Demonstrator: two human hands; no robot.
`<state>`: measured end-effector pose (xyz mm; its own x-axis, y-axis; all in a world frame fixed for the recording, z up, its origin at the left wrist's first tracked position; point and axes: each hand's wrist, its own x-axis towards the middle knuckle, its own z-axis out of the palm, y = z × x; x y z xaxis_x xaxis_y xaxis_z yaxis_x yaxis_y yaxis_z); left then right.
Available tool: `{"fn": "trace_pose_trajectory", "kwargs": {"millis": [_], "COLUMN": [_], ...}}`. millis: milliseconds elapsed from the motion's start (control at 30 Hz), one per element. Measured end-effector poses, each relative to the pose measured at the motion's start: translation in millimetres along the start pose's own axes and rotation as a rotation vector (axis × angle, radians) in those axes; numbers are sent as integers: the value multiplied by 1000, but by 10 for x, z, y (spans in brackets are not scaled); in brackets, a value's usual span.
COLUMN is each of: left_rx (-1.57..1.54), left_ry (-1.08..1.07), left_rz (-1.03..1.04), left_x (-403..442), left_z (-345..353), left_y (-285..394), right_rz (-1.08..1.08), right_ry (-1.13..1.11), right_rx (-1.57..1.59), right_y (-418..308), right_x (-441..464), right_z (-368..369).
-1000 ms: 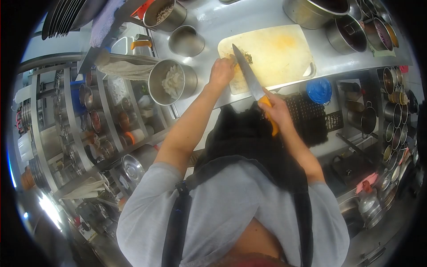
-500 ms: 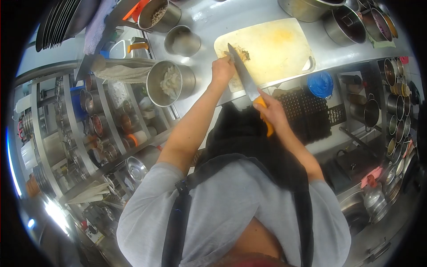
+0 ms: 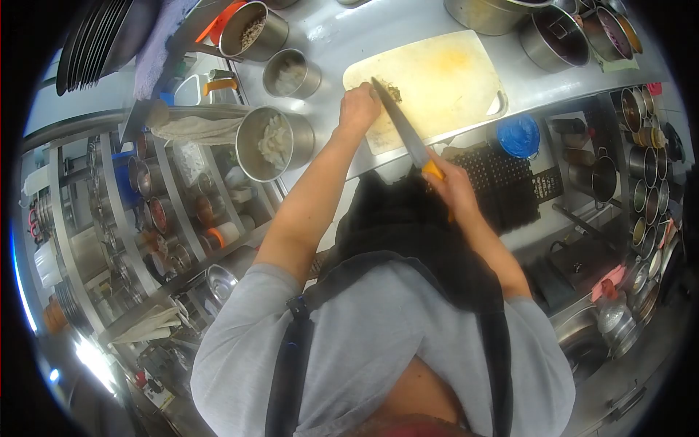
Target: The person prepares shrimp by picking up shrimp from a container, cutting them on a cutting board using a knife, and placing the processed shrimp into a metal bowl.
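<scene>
My right hand (image 3: 454,189) is wrapped round the orange handle of a long kitchen knife (image 3: 403,124). Its blade slants up and left across a pale cutting board (image 3: 444,65), with the tip near the board's left side. Close against the blade, my left hand (image 3: 360,108) is closed with its fingers curled down at the board's left edge; what they hold, if anything, is hidden. Brownish chopped bits (image 3: 394,92) lie on the board just right of the blade near its tip.
Left of the board stand a steel pot (image 3: 301,142) with whitish pieces, a smaller pot (image 3: 311,79) with pale contents and a pot (image 3: 272,38) of brownish bits. More pots (image 3: 555,40) stand at the back right. Below the counter edge hangs a blue-covered container (image 3: 518,137).
The view has shifted slightly, so the board and pots sit a little further left. My left hand stays beside the blade, and the knife is still in my right hand.
</scene>
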<state>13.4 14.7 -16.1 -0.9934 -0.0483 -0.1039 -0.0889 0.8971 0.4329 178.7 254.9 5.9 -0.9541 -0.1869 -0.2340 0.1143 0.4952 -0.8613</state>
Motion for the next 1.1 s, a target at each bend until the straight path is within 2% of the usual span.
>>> {"fn": "trace_pose_trajectory", "kwargs": {"millis": [300,400,467,600,767,1000,1100], "left_rx": [-64,40,142,118,132,95,77], "left_ry": [-101,-123,-78,-98,-200,-188,-144], "left_rz": [-47,-8,120,116,-9,0,25], "left_x": [86,69,-12,1,-50,-48,-55], "left_z": [-108,-138,-245,-193,-269,-212,-186], "left_y": [-100,-100,-39,-129,-116,-196,-244], "right_rz": [-7,-24,-13,-58,-84,-128,-47], "right_ry": [35,22,35,46,89,34,34], "right_rx": [-26,29,16,-32,-25,-30,-86], "right_y": [-82,-59,-70,-21,-41,-64,-120], "right_x": [-104,-110,-117,-114,-120,-103,-114], "right_z": [-75,-49,-63,-78,-90,-71,-161]}}
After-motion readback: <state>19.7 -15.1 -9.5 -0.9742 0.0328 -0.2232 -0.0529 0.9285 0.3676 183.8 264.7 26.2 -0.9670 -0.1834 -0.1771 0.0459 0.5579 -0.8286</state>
